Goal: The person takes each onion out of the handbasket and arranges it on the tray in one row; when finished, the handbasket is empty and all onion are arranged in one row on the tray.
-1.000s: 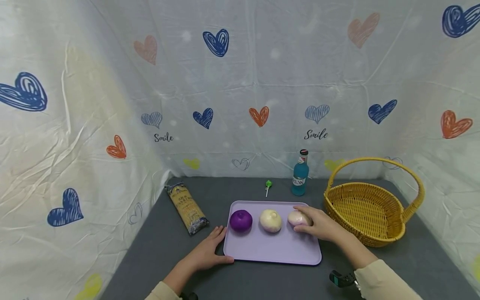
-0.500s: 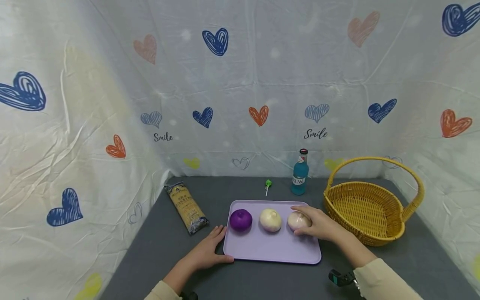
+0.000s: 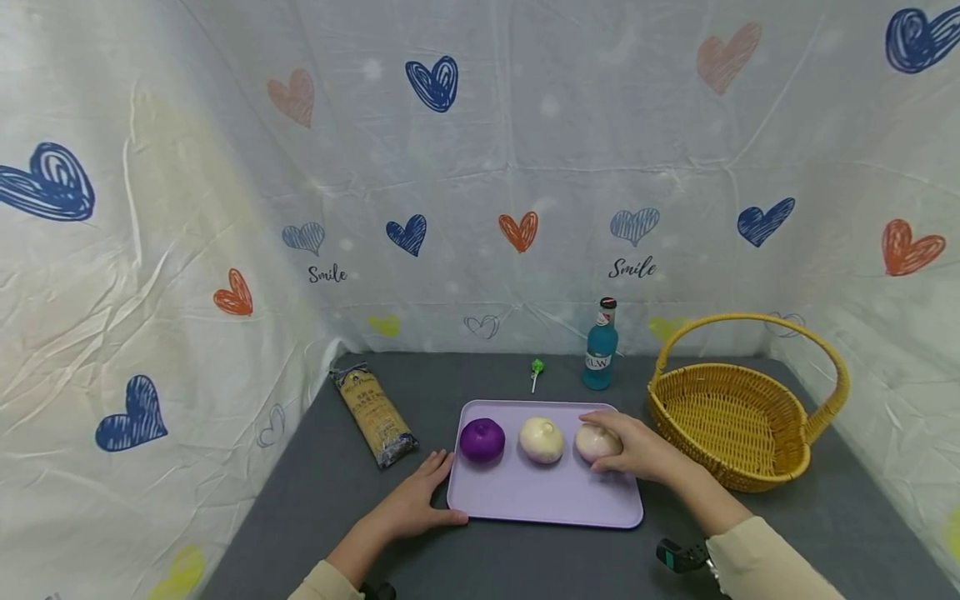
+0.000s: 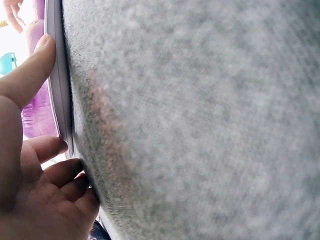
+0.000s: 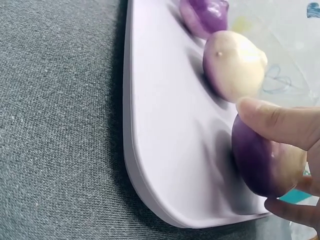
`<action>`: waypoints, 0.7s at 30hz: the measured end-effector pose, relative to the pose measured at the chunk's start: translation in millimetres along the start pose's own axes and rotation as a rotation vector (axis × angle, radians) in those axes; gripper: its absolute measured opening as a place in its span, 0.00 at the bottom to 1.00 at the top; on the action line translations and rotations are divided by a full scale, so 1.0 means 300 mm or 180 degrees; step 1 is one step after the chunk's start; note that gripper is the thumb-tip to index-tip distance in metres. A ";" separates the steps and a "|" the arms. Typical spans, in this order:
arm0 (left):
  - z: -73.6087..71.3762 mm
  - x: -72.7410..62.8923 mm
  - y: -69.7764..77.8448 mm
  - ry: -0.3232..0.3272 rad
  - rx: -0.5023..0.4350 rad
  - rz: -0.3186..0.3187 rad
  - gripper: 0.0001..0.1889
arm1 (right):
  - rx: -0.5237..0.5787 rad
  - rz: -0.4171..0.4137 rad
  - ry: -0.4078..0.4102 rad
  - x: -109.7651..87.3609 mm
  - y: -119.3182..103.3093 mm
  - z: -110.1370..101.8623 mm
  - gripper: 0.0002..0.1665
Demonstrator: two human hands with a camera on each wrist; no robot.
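Note:
My right hand (image 3: 633, 448) grips a purple-and-white turnip (image 3: 597, 442) at the right side of the lilac tray (image 3: 547, 504). In the right wrist view, my thumb lies over this turnip (image 5: 260, 165) and fingers reach round its far side. Left of it, a mostly white turnip (image 3: 541, 441) and a deep purple one (image 3: 482, 441) sit in a row on the tray. My left hand (image 3: 408, 504) touches the tray's near left corner, thumb at the front edge and fingers along the left edge. In the left wrist view, its thumb (image 4: 37, 65) presses the rim.
A yellow wicker basket (image 3: 738, 479) with a tall handle stands right of the tray. Behind it are a blue bottle (image 3: 599, 350) and a green lollipop (image 3: 537, 367). A gold packet (image 3: 375, 417) lies at the left of the grey table (image 3: 540, 567). Heart-printed curtains surround the table.
The right hand's fingers have shifted slightly left over the turnip, which has turned a little and shows a paler side. The left hand and the tray look unchanged.

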State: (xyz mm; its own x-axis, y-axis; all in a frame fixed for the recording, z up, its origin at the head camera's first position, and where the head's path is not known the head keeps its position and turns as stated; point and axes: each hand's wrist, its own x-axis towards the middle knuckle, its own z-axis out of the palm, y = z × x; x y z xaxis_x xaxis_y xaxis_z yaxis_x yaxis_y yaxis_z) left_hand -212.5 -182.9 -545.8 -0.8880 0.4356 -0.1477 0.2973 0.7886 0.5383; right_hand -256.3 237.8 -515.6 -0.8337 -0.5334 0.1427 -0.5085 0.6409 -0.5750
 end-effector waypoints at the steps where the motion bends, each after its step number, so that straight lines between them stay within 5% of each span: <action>1: 0.000 0.001 0.000 -0.0001 0.0005 0.0002 0.59 | 0.0011 0.0009 -0.0003 -0.001 0.000 -0.001 0.45; 15: -0.043 -0.018 0.014 -0.0079 -0.0024 0.0032 0.54 | -0.0270 0.0161 0.0206 -0.040 -0.027 -0.067 0.43; 21: -0.124 -0.038 0.028 0.0434 0.0149 0.0198 0.41 | -0.0541 0.0098 0.0416 -0.110 -0.058 -0.174 0.40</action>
